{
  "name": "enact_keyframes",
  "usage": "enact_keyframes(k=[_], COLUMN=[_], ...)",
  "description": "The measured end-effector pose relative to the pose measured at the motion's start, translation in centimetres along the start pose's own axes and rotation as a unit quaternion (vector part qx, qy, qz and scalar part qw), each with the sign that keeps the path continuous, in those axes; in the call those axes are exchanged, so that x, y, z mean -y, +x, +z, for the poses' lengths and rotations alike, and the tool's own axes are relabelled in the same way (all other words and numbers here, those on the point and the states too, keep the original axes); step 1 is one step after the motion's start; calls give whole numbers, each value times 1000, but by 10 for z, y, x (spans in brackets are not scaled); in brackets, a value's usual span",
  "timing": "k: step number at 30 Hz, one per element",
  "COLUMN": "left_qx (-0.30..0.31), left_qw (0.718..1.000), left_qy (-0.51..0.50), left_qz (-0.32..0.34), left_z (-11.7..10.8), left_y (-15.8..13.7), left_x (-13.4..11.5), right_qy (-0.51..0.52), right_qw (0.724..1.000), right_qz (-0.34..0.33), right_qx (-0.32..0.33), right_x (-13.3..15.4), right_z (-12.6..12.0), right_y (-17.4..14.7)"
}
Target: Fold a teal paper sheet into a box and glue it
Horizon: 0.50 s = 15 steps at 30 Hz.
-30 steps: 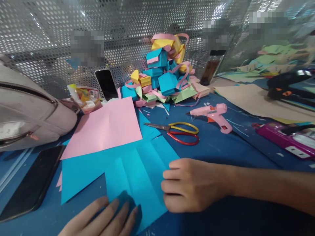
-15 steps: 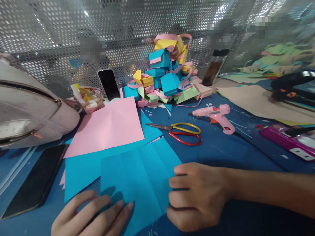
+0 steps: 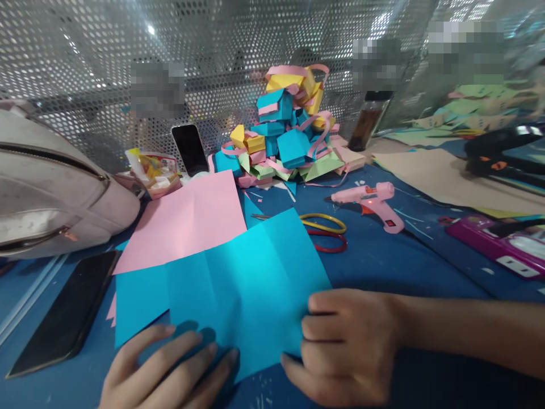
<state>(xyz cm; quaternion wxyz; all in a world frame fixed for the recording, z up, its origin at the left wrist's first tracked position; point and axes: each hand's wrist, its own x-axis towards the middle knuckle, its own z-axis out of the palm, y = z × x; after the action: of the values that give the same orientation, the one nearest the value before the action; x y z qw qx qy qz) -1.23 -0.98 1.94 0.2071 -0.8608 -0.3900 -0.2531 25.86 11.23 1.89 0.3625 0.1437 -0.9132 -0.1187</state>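
A creased sheet of blue paper (image 3: pixel 251 295) lies in front of me, its right part raised off the table. My right hand (image 3: pixel 344 343) has its fingers curled closed on the sheet's right edge. At the lower left, my left hand (image 3: pixel 170 369) rests with fingers spread on the near part of the same sheet. Under it lies another blue sheet (image 3: pixel 138 298), with a pink sheet (image 3: pixel 183 221) on top further back. Scissors (image 3: pixel 326 233) with yellow and red handles are partly covered by the raised paper.
A pink glue gun (image 3: pixel 370 201) and a purple power strip (image 3: pixel 498 244) lie to the right, near a black stapler (image 3: pixel 502 156). Folded paper boxes (image 3: pixel 285 130) pile up at the back. A phone (image 3: pixel 63 309) and a light backpack (image 3: pixel 63 182) are at left.
The blue sheet's right part has come up off the table in my right hand and now hides part of the scissors. Both hands have shifted slightly right in view.
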Motion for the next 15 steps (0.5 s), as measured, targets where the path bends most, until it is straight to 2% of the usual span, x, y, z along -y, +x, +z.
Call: enact_keyframes(k=[5,9,12,15], left_qx=[59,91,87,59], left_qw=[997,994,993,995], left_qy=[-39,-63,-63,-64], left_qz=[3,15,40,53], left_z=[11,14,13,8], left_y=[6,1,2,6], left_x=[8,11,11,9], right_qy=[14,27,30,19], right_qw=[997,996,995,995], right_qz=[31,42,45,51], right_qx=[65,80,80,80], right_x=[-3,-4,-4,-4], right_z=[2,1,1,0], right_y=[0,-3,-5,-6])
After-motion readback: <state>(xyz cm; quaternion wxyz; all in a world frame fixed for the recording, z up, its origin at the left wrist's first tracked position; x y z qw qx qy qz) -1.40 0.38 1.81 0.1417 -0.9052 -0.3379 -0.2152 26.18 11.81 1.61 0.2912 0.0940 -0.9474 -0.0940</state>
